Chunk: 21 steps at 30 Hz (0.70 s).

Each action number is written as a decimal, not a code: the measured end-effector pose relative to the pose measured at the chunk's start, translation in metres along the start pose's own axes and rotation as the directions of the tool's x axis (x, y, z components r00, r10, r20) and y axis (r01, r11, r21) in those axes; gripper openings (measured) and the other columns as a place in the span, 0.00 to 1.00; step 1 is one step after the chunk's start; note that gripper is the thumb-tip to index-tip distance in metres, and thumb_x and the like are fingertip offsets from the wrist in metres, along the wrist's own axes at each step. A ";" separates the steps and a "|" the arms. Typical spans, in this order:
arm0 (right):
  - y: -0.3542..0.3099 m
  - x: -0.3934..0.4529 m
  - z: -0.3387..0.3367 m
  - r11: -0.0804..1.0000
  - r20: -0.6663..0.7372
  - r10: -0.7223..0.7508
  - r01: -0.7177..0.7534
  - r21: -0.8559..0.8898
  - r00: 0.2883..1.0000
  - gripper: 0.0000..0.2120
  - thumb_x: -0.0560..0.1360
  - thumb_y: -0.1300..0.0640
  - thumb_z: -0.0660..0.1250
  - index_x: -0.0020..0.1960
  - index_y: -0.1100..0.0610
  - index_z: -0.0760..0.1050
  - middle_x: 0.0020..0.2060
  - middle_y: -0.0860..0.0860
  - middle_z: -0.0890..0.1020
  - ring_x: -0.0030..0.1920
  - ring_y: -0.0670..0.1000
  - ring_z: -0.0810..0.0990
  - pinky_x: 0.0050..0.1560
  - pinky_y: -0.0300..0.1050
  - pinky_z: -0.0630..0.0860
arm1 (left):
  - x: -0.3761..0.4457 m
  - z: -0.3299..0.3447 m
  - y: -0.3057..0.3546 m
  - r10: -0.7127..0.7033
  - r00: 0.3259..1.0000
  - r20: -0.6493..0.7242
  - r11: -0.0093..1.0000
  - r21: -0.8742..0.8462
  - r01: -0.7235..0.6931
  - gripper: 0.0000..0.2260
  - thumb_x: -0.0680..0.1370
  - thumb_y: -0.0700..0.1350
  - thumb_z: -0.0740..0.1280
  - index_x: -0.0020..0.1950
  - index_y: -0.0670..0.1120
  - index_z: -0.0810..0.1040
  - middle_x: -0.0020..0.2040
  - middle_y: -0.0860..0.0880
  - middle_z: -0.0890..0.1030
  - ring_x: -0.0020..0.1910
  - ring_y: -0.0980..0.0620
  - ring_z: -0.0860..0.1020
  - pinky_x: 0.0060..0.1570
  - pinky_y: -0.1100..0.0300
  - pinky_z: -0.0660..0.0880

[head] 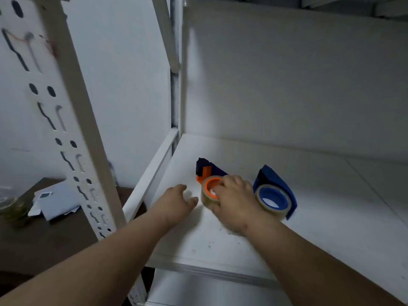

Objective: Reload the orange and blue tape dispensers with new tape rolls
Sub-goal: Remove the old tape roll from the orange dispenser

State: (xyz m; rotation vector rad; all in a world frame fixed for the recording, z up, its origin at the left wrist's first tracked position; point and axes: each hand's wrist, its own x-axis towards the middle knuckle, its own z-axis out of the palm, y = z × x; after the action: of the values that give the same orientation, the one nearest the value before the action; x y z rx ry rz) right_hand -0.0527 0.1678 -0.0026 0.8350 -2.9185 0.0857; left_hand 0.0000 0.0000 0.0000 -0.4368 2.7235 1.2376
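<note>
Two tape dispensers lie on a white shelf [309, 195]. The orange dispenser [204, 174] has a clear tape roll [206, 196] around its orange hub. My right hand [235, 200] grips that roll, fingers over its top edge and thumb below. To the right lies the blue dispenser [272, 180] with a clear roll on its blue hub [273, 198], partly hidden behind my right wrist. My left hand [176, 200] hovers just left of the orange dispenser, fingers apart, holding nothing.
A white perforated rack post [72, 138] stands at the left, with the shelf's side rail [152, 171] beside it. Below left is a dark table with white papers [55, 200] and a glass jar [11, 205]. The shelf's back wall is close behind.
</note>
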 end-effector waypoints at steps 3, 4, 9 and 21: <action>-0.009 0.003 0.009 0.995 -0.026 0.054 -0.056 -0.081 0.998 0.17 0.73 0.42 0.62 0.57 0.49 0.74 0.61 0.52 0.72 0.60 0.56 0.66 0.61 0.54 0.61 | 0.007 0.006 -0.004 -0.043 0.998 0.041 0.975 -0.215 0.051 0.26 0.79 0.53 0.63 0.76 0.46 0.64 0.74 0.44 0.69 0.68 0.45 0.71 0.63 0.56 0.69; -0.012 0.002 0.012 0.994 -0.037 0.072 -0.074 -0.078 0.997 0.15 0.74 0.43 0.62 0.56 0.49 0.74 0.61 0.52 0.73 0.60 0.56 0.65 0.59 0.54 0.62 | 0.006 0.006 -0.004 -0.054 0.997 0.058 0.961 -0.270 0.068 0.26 0.79 0.53 0.63 0.75 0.46 0.65 0.73 0.44 0.70 0.67 0.45 0.72 0.65 0.53 0.70; -0.013 0.002 0.012 0.972 -0.037 0.184 -0.176 0.154 0.982 0.13 0.76 0.47 0.61 0.58 0.51 0.71 0.61 0.51 0.71 0.63 0.54 0.64 0.62 0.52 0.66 | 0.012 0.009 -0.005 -0.136 0.989 0.060 0.922 -0.357 0.149 0.23 0.80 0.59 0.58 0.68 0.46 0.72 0.65 0.41 0.77 0.63 0.39 0.75 0.63 0.45 0.74; -0.021 -0.017 -0.023 0.450 0.121 0.207 -0.204 0.870 0.971 0.14 0.79 0.52 0.61 0.64 0.46 0.71 0.58 0.46 0.74 0.54 0.42 0.76 0.46 0.34 0.70 | 0.006 -0.003 0.038 -0.139 0.936 0.323 0.244 -0.905 0.349 0.15 0.79 0.50 0.66 0.59 0.42 0.79 0.50 0.40 0.85 0.44 0.43 0.83 0.41 0.53 0.79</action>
State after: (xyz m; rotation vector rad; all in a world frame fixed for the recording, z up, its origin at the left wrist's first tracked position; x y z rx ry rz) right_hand -0.0255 0.1611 0.0190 0.4854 -2.8025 1.7457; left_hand -0.0174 0.0200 0.0274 -0.7439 1.2803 2.5337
